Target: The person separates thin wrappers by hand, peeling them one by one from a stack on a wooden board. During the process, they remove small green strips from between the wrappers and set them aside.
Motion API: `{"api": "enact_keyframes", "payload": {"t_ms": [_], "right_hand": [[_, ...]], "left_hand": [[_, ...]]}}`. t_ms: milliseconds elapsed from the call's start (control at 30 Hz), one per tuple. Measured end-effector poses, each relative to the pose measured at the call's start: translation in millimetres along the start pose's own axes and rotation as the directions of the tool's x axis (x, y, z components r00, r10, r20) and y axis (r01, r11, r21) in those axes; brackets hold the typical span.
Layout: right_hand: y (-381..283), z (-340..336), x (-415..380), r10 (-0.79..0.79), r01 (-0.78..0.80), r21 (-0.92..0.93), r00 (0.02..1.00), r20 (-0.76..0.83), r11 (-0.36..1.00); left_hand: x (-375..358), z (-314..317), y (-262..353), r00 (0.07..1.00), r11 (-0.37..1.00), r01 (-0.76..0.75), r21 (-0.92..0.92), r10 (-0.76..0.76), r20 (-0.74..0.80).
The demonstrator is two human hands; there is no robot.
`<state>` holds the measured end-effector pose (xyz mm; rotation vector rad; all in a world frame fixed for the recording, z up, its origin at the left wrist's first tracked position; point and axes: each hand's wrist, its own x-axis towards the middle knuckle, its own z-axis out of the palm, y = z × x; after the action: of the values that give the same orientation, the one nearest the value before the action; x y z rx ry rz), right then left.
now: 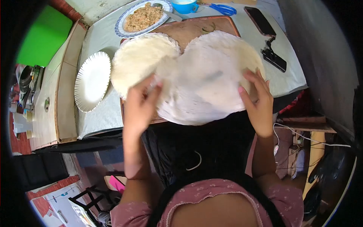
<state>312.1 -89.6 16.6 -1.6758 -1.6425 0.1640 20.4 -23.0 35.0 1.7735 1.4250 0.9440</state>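
Note:
Thin round wrapper sheets lie on a brown board (211,24). One pale wrapper stack (141,56) is at the left; a broader, whiter wrapper (200,102) overlaps it from the right. My left hand (141,104) is closed, thumb and fingers pinched at the left edge of a motion-blurred wrapper sheet (204,72) that stretches across the pile. At the right side of the pile, my right hand (260,100) has thumb and fingers apart, their tips touching the sheet's edge. Blur hides where the upper sheet ends on that side.
A plate (120,23) of minced filling (143,19) with a spoon stands at the back left, near a blue cup (184,6) and blue scissors (224,9). A white fluted plate (93,81) sits left. A phone (260,20) and black device (275,59) lie right.

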Motion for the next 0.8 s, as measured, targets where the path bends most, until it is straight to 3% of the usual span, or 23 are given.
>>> {"api": "enact_keyframes", "payload": {"t_ms": [67, 133, 333, 533, 633, 733, 800], "right_hand": [[3, 1, 1, -0.023, 0.022, -0.037, 1.0, -0.006, 0.999], [9, 5, 1, -0.044, 0.042, -0.083, 0.999, -0.031, 0.996], [13, 4, 6, -0.043, 0.043, -0.009, 0.996, -0.078, 0.999], [17, 8, 6, -0.064, 0.068, 0.031, 0.992, -0.111, 0.997], [18, 9, 5, -0.075, 0.08, 0.036, 0.99, -0.117, 0.996], [18, 11, 6, -0.098, 0.1, 0.013, 0.986, -0.138, 0.995], [19, 12, 6, -0.11, 0.112, 0.007, 0.983, -0.15, 0.994]], "left_hand": [[26, -25, 6, 0.999, 0.992, 0.031, 0.121, -0.032, 0.01], [57, -44, -11, 0.989, 0.962, -0.145, 0.23, 0.148, 0.004], [117, -73, -46, 0.999, 0.901, -0.012, 0.433, 0.026, -0.025], [126, -76, -57, 0.973, 0.705, -0.081, 0.704, 0.21, -0.098], [131, -75, -52, 0.988, 0.675, 0.038, 0.737, 0.086, -0.13], [133, -73, -56, 0.984, 0.719, -0.011, 0.695, 0.131, -0.119], [137, -78, -64, 0.974, 0.826, -0.14, 0.546, 0.213, -0.073]]}}
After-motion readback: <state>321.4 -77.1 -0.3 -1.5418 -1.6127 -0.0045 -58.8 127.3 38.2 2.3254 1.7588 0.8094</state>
